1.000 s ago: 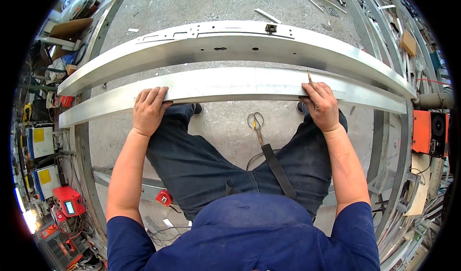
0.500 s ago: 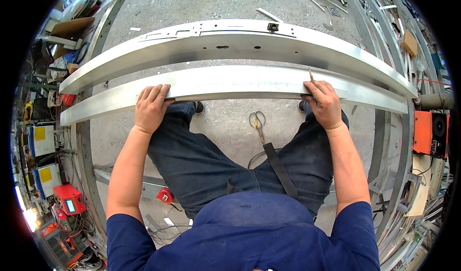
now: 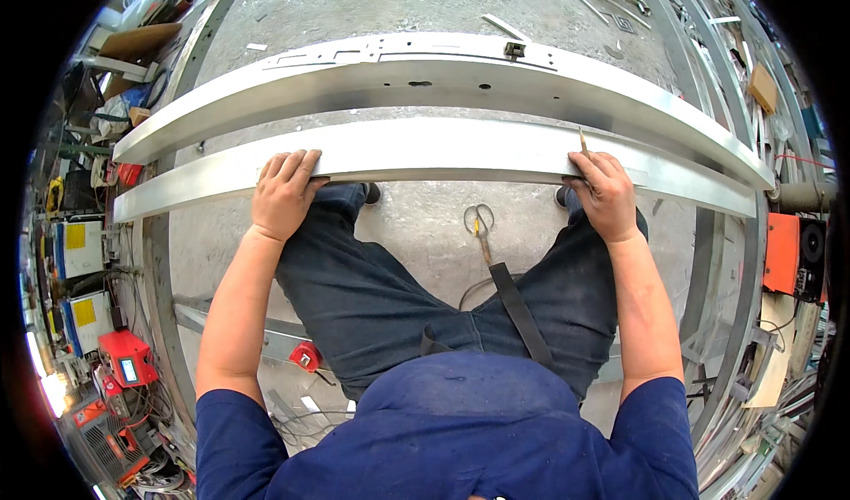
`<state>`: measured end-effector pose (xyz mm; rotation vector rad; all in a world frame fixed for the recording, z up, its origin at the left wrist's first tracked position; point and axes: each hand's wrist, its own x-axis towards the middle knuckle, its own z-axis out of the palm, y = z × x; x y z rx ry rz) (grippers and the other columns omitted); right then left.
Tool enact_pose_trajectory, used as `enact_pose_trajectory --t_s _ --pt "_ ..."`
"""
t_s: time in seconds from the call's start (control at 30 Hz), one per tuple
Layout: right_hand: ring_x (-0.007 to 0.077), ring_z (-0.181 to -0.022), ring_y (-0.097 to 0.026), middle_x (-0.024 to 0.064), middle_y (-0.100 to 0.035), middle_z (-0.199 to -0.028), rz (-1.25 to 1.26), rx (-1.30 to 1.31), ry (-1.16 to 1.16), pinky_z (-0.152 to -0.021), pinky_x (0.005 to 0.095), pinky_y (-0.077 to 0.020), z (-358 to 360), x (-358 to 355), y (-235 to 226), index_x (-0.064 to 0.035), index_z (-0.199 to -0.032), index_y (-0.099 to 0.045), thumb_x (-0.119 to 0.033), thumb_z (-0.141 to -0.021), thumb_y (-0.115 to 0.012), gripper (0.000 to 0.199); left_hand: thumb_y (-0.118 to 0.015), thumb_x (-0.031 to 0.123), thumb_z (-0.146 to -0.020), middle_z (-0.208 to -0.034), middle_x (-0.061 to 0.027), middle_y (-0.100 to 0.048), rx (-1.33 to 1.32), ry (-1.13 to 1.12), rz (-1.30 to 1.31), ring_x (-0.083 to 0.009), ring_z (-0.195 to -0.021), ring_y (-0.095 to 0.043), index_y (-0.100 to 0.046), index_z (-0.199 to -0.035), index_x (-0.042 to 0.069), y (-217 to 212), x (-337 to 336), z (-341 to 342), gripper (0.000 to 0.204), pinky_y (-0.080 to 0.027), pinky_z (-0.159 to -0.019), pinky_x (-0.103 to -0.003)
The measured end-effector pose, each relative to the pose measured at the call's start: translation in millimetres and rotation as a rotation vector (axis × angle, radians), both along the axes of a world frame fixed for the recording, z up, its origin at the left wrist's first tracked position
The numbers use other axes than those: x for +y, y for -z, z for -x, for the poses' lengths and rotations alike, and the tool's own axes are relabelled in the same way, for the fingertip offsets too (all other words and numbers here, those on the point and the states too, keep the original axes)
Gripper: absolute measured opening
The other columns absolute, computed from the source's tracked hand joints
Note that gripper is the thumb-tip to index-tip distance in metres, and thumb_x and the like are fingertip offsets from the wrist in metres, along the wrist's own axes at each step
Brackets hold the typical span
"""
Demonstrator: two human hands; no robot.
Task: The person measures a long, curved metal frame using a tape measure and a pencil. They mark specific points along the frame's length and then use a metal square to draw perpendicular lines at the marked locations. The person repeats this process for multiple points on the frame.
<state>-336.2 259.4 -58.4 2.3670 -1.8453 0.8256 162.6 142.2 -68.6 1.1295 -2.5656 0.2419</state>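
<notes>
A long silvery metal profile [image 3: 434, 146] lies crosswise in front of me. My left hand [image 3: 285, 194] is closed over its near edge at the left, fingers on top and thumb at the near side. Farther right, my right hand [image 3: 604, 194] grips the same edge. A pencil [image 3: 583, 139] sticks up from between its thumb and fingers, point away from me. Just beyond lies a second, wider metal profile [image 3: 460, 84], parallel to the first and apart from it in the middle. It has holes, cut-out slots and a small dark metal fitting [image 3: 514, 50] on top.
Both profiles rest on side rails [image 3: 158, 270]. Scissors [image 3: 479, 220] show between my legs beside a black strap [image 3: 521, 312]. A red tape measure [image 3: 305, 356] is at the lower left. Red machines [image 3: 128, 358] and offcuts crowd both sides.
The view has shifted slightly. A faint crosswise line on the near profile's upper face no longer shows. Both hands keep their grip at nearly the same places.
</notes>
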Motion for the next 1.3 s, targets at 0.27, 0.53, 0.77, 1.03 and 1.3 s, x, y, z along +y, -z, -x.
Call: enact_pose_trajectory --t_s 0.27,0.53,0.77,1.03,1.3 --pt "0.0335 -0.103 -0.067 0.0105 -0.073 -0.107 0.035 0.019 -0.003 -0.093 0.0432 -0.0543 -3.2 -0.2 0.5 -0.0054 -0.114 -0.072 -0.006 -0.072 -0.083 0.043 -0.079 0.025 -0.084 -0.121 -0.0101 -0.066 -0.007 -0.033 -0.035 -0.0324 -0.116 -0.060 -0.066 -0.129 0.006 -2.9 2.2 1.3 0.051 -0.047 -0.107 -0.045" --pt "0.0352 -0.105 -0.067 0.0126 -0.073 -0.108 0.011 -0.006 0.006 -0.093 0.0440 -0.0536 -4.1 0.8 -0.5 -0.0041 -0.115 -0.072 -0.007 -0.075 -0.081 0.041 -0.060 0.060 -0.096 -0.154 -0.0229 -0.049 -0.003 -0.334 -0.335 -0.0393 -0.151 -0.036 -0.048 -0.150 0.002 -15.9 -6.6 19.0 0.080 -0.024 -0.126 -0.050" --pt "0.0351 -0.106 -0.069 0.0158 -0.074 -0.112 -0.113 -0.165 0.038 -0.094 0.0428 -0.0541 -13.6 -7.9 -19.2 -0.0033 -0.122 -0.070 -0.005 -0.079 -0.081 0.045 -0.067 0.074 -0.086 -0.163 -0.0264 -0.037 -0.073 -0.492 -0.619 -0.0344 -0.158 -0.024 -0.027 -0.162 0.000 -40.6 -14.3 33.0 0.113 -0.010 -0.130 -0.051" --pt "0.0135 -0.085 -0.067 0.0089 -0.074 -0.093 -0.579 -0.952 -0.293 -0.080 0.0322 -0.0562 -129.2 -107.4 -59.0 0.0009 -0.116 -0.072 -0.032 -0.105 -0.064 0.036 -0.072 0.074 -0.081 -0.162 -0.0303 -0.036 -0.043 -0.491 -0.629 -0.0357 -0.157 -0.027 -0.024 -0.162 -0.003 -36.6 -20.3 32.4 0.122 -0.010 -0.129 -0.051" --pt "0.0152 -0.069 -0.069 0.0106 -0.076 -0.080 -0.875 -0.731 -0.398 -0.063 0.0339 -0.0560 -264.9 -188.8 -36.4 0.0047 -0.095 -0.075 -0.019 -0.092 -0.071 0.024 -0.079 0.069 -0.077 -0.161 -0.0257 -0.041 -0.002 -0.480 -0.635 -0.0346 -0.155 -0.030 -0.026 -0.160 -0.007 -37.6 -22.2 32.9 0.124 -0.014 -0.128 -0.052"
